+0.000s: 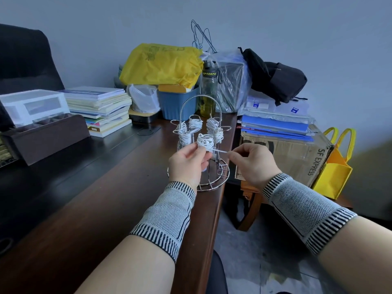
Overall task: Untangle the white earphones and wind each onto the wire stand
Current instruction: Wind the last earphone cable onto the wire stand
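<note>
- The right hand (252,161) has its grip pressed together: thumb and forefinger pinch the free end of a white cord (219,151), and the other fingers curl loosely under.
- The left hand (187,164) is close to the nearest bundle (204,142); its fingers curl at the lower part of the bundle, and I judge that they steady it, but the exact contact is hidden behind the hand.
- The cord runs almost straight and tight from the bundle to the right fingertips.
- The stand (214,179) is on the bench (106,198) near its right edge. About six wound bundles sit on its arms, so the task looks close to finished.
- The cord is probably very light, soft and thin, with a smooth cover that can slip between the fingers. A fingertip pinch near the end is the suitable hold, not a full fist.
- It has no stiffness, so it keeps its shape only under light tension; if it goes slack, the loops may loosen.
- A strong pull could tip the light stand, so one hand should hold the bundle.
</note>
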`<state>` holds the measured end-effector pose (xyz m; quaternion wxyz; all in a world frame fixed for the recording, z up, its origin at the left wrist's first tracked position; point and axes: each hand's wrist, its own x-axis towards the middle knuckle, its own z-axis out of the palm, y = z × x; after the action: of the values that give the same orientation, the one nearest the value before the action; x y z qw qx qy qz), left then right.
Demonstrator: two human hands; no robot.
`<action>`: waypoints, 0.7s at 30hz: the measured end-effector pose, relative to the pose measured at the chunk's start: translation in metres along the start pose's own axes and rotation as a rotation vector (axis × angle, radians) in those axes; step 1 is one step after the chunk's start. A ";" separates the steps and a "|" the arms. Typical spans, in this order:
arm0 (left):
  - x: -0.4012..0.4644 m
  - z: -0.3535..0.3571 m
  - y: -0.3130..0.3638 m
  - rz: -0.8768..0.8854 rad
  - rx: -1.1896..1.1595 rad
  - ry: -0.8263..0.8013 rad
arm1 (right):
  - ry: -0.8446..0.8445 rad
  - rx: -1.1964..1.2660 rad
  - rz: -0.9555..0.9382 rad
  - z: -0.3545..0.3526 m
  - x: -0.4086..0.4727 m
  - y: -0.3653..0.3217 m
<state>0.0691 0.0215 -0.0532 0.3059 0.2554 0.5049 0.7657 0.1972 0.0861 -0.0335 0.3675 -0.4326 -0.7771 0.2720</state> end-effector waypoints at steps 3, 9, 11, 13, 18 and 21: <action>-0.002 0.000 0.001 0.009 0.007 -0.011 | 0.012 0.086 0.109 0.001 0.002 -0.003; -0.004 0.001 0.004 -0.005 -0.020 0.010 | 0.024 0.940 0.575 0.003 0.008 -0.014; -0.005 0.002 0.005 -0.006 -0.029 0.014 | 0.048 1.049 0.616 0.006 0.010 -0.016; -0.005 0.001 0.005 -0.005 -0.029 0.010 | 0.087 0.984 0.593 0.013 0.013 -0.016; -0.005 0.001 0.004 -0.001 -0.022 -0.010 | 0.236 0.013 0.116 0.018 0.014 -0.017; -0.005 0.001 0.004 0.001 -0.014 -0.024 | 0.225 -0.178 -0.035 0.012 0.010 -0.020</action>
<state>0.0720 0.0171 -0.0498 0.3133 0.2628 0.4956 0.7663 0.1742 0.0839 -0.0224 0.4170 -0.4775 -0.7597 0.1452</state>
